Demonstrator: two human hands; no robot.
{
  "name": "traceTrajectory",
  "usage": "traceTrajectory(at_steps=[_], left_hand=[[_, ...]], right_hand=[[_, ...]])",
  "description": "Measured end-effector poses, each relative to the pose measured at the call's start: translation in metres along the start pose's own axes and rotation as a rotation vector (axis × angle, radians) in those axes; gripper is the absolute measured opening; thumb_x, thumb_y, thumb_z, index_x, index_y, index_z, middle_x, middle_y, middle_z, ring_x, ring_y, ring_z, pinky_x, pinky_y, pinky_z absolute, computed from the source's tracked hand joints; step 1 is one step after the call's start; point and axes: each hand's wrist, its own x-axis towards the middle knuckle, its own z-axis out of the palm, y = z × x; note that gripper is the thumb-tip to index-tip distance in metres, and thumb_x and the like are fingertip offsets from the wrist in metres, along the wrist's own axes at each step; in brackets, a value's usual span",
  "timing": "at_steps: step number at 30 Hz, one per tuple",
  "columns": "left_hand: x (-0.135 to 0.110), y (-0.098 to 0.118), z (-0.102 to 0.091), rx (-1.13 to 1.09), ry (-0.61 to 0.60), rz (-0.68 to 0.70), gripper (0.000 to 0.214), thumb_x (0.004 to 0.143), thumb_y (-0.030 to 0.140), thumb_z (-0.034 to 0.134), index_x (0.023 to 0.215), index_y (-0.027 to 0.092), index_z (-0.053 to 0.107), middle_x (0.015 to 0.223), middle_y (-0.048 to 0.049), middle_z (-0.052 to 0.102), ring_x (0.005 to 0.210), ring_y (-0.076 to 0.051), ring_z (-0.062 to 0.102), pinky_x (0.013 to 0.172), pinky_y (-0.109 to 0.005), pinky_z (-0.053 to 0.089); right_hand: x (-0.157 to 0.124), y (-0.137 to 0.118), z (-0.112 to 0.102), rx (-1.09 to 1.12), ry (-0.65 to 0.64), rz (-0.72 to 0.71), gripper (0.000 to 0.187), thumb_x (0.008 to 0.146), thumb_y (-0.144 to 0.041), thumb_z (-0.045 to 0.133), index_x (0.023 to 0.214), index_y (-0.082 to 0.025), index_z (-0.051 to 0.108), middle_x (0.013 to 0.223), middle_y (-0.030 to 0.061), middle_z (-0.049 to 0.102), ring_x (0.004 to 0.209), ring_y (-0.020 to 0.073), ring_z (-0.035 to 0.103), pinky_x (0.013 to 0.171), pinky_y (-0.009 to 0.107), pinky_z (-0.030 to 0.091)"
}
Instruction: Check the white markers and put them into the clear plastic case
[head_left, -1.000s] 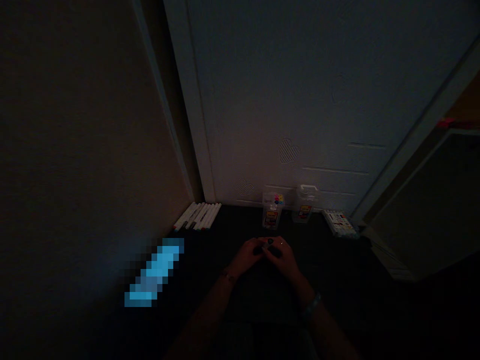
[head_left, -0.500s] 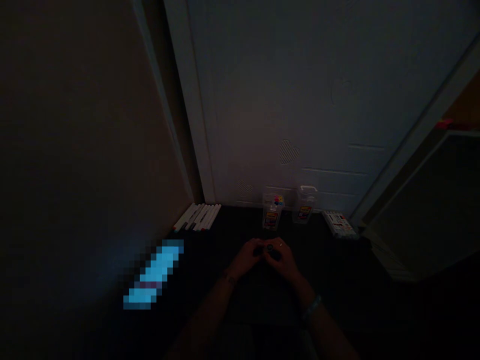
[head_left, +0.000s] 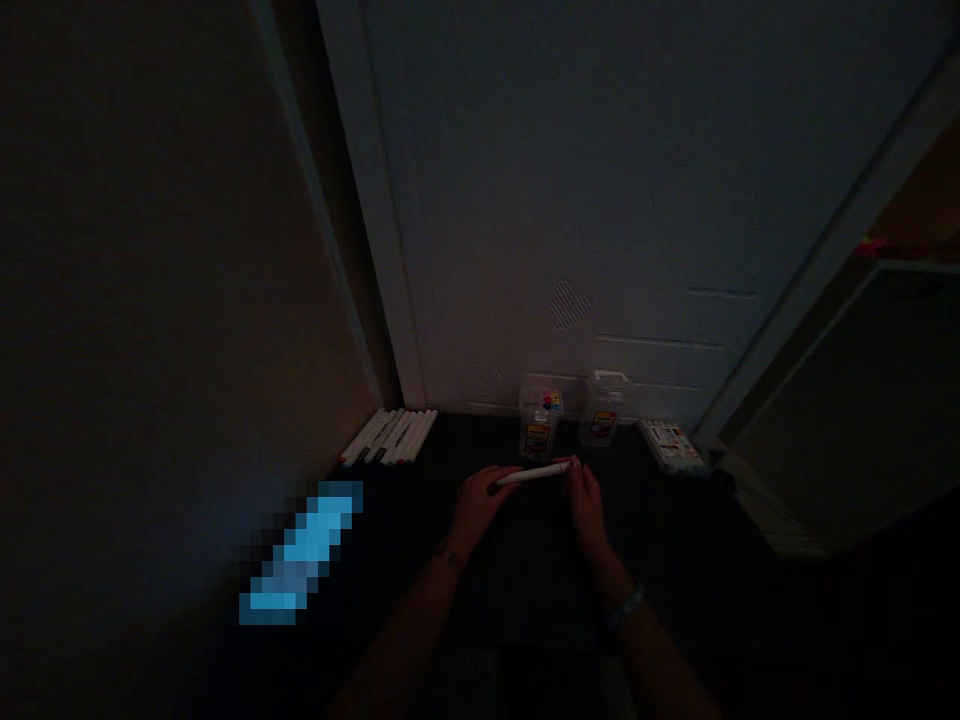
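Observation:
A white marker with a dark left end lies nearly level between my hands, above the dark table. Its left part is in the closed fingers of my left hand. My right hand grips the other end, with the thumb and fingertips at the tip. Just beyond the marker stands a clear plastic box with a label and colourful spots on top. Dim light hides the finer detail of the fingers.
Several white markers lie in a row at the back left. A second clear box with a handle stands against the white panel. Farther right is a flat marker set. A pixelated bright blue patch glows at left.
My hands, close together before around something dark, have moved apart. The white marker now shows stretched between them. The view has shifted slightly.

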Motion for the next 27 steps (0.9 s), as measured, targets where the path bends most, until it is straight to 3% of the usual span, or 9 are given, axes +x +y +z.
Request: traceTrajectory(at_steps=[5,10,15,20,27], left_hand=[[0.003,-0.005,0.002,-0.027,0.085,-0.001,0.029,0.078,0.028,0.055,0.106,0.026,0.062,0.096,-0.0010,0.065,0.081,-0.015,0.059,0.071,-0.025,0.046],[0.005,-0.006,0.007,-0.127,0.092,-0.105,0.033,0.074,0.038,0.059,0.102,0.021,0.062,0.070,0.0018,0.061,0.059,-0.011,0.053,0.053,-0.020,0.041],[0.005,-0.004,0.005,-0.219,0.081,-0.112,0.032,0.080,0.043,0.049,0.096,0.019,0.062,0.072,-0.0004,0.063,0.068,-0.014,0.057,0.060,-0.022,0.042],[0.008,-0.007,0.003,-0.258,0.135,-0.135,0.036,0.084,0.044,0.040,0.097,0.017,0.061,0.077,-0.0031,0.065,0.073,-0.016,0.059,0.065,-0.025,0.044],[0.010,-0.017,0.007,-0.315,0.195,-0.154,0.032,0.083,0.042,0.045,0.098,0.018,0.058,0.092,-0.0052,0.064,0.085,-0.017,0.059,0.071,-0.026,0.046]], right_hand=[[0.005,0.007,0.001,0.070,0.006,0.037,0.035,0.077,-0.051,0.051,0.097,-0.023,0.057,0.061,-0.0042,0.048,0.052,0.0105,0.042,0.047,0.021,0.033],[0.008,0.015,-0.003,0.021,0.056,0.010,0.033,0.079,-0.051,0.046,0.097,-0.023,0.054,0.065,-0.0036,0.049,0.057,0.0115,0.044,0.051,0.021,0.036],[0.008,0.010,-0.004,-0.034,0.065,-0.008,0.033,0.083,-0.051,0.039,0.091,-0.022,0.055,0.073,-0.0016,0.051,0.061,0.0121,0.045,0.056,0.021,0.038],[0.006,0.003,-0.002,-0.093,0.008,-0.065,0.038,0.083,-0.054,0.038,0.081,-0.021,0.056,0.065,-0.0018,0.048,0.058,0.0124,0.043,0.055,0.022,0.037],[0.009,0.011,-0.004,-0.040,-0.001,-0.025,0.037,0.079,-0.052,0.048,0.094,-0.020,0.056,0.065,-0.0021,0.050,0.058,0.0122,0.046,0.053,0.023,0.037]])
